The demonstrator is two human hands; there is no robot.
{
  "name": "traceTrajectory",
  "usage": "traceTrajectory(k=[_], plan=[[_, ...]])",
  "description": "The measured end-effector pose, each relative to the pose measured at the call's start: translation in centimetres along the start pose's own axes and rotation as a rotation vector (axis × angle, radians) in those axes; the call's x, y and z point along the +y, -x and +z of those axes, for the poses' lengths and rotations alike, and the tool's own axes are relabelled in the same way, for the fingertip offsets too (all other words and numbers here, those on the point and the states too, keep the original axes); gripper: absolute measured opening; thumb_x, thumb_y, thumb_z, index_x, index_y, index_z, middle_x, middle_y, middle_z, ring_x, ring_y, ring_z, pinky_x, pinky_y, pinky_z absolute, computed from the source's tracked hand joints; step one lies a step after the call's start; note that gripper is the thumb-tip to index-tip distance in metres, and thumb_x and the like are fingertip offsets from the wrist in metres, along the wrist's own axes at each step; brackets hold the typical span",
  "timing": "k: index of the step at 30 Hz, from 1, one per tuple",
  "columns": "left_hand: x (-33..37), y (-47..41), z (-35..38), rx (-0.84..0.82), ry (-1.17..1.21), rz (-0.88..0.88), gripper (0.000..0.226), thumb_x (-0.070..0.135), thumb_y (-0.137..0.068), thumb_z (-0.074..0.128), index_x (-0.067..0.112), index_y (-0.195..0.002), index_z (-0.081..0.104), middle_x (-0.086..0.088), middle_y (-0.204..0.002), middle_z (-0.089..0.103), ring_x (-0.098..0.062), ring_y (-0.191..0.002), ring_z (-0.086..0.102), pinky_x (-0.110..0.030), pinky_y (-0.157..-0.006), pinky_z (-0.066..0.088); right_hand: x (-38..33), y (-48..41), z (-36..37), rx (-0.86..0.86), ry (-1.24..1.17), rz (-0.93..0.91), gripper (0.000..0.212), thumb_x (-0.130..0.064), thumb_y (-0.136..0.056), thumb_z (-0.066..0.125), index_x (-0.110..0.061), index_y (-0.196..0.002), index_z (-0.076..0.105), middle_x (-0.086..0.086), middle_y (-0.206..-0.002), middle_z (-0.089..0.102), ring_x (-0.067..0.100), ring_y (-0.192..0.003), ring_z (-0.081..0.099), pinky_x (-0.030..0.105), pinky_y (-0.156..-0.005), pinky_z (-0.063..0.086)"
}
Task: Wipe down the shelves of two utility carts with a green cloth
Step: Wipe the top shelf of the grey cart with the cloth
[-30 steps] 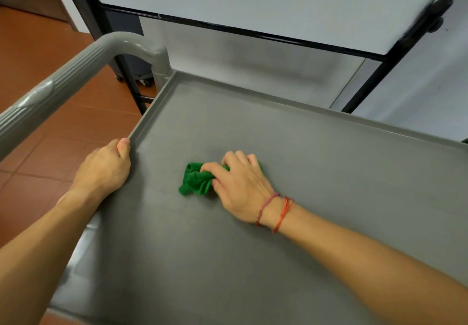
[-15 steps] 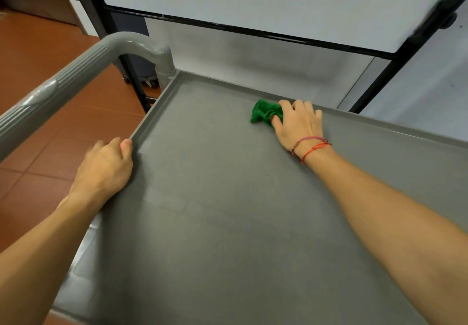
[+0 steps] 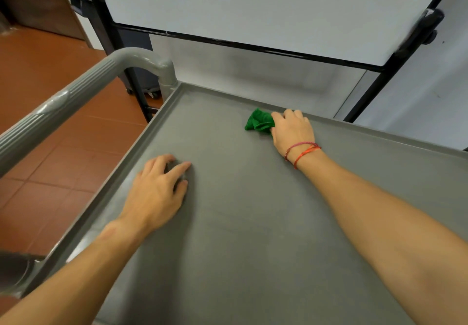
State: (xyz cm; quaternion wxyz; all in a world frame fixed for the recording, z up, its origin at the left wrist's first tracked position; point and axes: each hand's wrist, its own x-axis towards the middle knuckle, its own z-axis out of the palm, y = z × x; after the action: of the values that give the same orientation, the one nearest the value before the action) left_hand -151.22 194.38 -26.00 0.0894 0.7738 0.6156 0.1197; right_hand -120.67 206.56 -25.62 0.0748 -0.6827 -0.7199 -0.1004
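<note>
Right hand [image 3: 291,132] pressed the bunched green cloth [image 3: 259,123] against the shelf's [image 3: 253,223] far edge — left hand [image 3: 157,190] lay flat and empty. Cloth could slip over that low rim.

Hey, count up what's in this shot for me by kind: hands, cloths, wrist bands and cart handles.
Hands: 2, left hand and right hand
Green cloth: 1
Wrist bands: 2, both on the right wrist
Grey cart handle: 1
Total: 6
</note>
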Motion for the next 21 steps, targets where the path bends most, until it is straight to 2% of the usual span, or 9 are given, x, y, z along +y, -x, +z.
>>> traceTrajectory(k=[2, 6, 9, 11, 13, 17, 19, 21], plan=[[0.2, 0.0, 0.6, -0.022, -0.022, -0.027, 0.053, 0.04, -0.091, 0.039, 0.018, -0.134, 0.059, -0.017, -0.134, 0.051, -0.04, -0.119, 0.049, -0.051, -0.097, 0.044, 0.1, -0.1, -0.4, -0.045, -0.054, -0.009, 0.031, -0.014, -0.094, 0.052, -0.01, -0.125, 0.056, 0.015, -0.115, 0.058, 0.035, -0.11, 0.05, 0.043, -0.087, 0.042], [0.8, 0.4, 0.7, -0.065, -0.05, -0.067, 0.061, 0.045, -0.092, 0.027, 0.023, -0.146, 0.046, -0.014, -0.15, 0.038, -0.036, -0.138, 0.036, -0.05, -0.113, 0.028, -1.2, 3.4, -1.8, -0.11, -0.199, -0.11, 0.031, -0.025, -0.094, 0.048, -0.014, -0.12, 0.061, 0.015, -0.113, 0.061, 0.036, -0.107, 0.053, 0.046, -0.088, 0.046], [1.1, 1.0, 1.1, -0.077, -0.033, -0.098, 0.061, 0.046, -0.094, 0.022, 0.028, -0.151, 0.036, -0.01, -0.158, 0.028, -0.029, -0.148, 0.02, -0.048, -0.119, 0.014, -3.7, 9.2, -3.3, -0.109, -0.305, -0.248, 0.039, -0.037, -0.087, 0.038, -0.017, -0.108, 0.065, 0.01, -0.097, 0.063, 0.034, -0.093, 0.058, 0.044, -0.076, 0.048], [1.2, 1.3, 1.3, -0.083, -0.029, -0.11, 0.062, 0.048, -0.094, 0.019, 0.031, -0.152, 0.032, -0.007, -0.16, 0.024, -0.026, -0.15, 0.014, -0.046, -0.12, 0.009, -5.0, 12.5, -4.0, -0.065, -0.314, -0.339, 0.034, -0.045, -0.086, 0.043, -0.022, -0.102, 0.063, 0.004, -0.088, 0.059, 0.028, -0.085, 0.055, 0.04, -0.07, 0.044], [1.2, 1.5, 1.3, -0.084, -0.049, -0.111, 0.064, 0.05, -0.094, 0.014, 0.032, -0.153, 0.029, -0.006, -0.161, 0.022, -0.024, -0.15, 0.013, -0.044, -0.121, 0.008, -5.3, 14.3, -4.3, -0.063, -0.331, -0.421, 0.032, -0.048, -0.085, 0.05, -0.025, -0.103, 0.062, 0.001, -0.085, 0.054, 0.025, -0.081, 0.05, 0.038, -0.067, 0.04], [0.9, 1.7, 1.5, -0.066, -0.074, -0.097, 0.066, 0.051, -0.093, 0.011, 0.029, -0.151, 0.035, -0.008, -0.158, 0.029, -0.028, -0.148, 0.021, -0.047, -0.12, 0.014, -3.4, 10.7, -2.3, -0.023, -0.326, -0.592, 0.034, -0.031, -0.079, 0.049, -0.024, -0.109, 0.065, 0.007, -0.083, 0.052, 0.029, -0.075, 0.051, 0.037, -0.062, 0.043], [0.9, 1.6, 1.5, -0.061, -0.067, -0.104, 0.066, 0.051, -0.093, 0.012, 0.03, -0.15, 0.037, -0.007, -0.157, 0.031, -0.027, -0.147, 0.023, -0.047, -0.12, 0.015, -1.2, 6.4, -0.9, 0.041, -0.313, -0.497, 0.037, -0.024, -0.076, 0.048, -0.02, -0.106, 0.069, 0.013, -0.081, 0.052, 0.034, -0.071, 0.053, 0.04, -0.059, 0.049], [0.9, 1.6, 1.6, -0.051, -0.064, -0.108, 0.065, 0.051, -0.093, 0.013, 0.03, -0.149, 0.038, -0.006, -0.156, 0.032, -0.027, -0.147, 0.024, -0.047, -0.12, 0.016, 1.6, 2.3, -0.3, 0.11, -0.254, -0.218, 0.035, -0.017, -0.08, 0.053, -0.022, -0.109, 0.071, 0.018, -0.087, 0.052, 0.039, -0.079, 0.054, 0.047, -0.067, 0.051]])
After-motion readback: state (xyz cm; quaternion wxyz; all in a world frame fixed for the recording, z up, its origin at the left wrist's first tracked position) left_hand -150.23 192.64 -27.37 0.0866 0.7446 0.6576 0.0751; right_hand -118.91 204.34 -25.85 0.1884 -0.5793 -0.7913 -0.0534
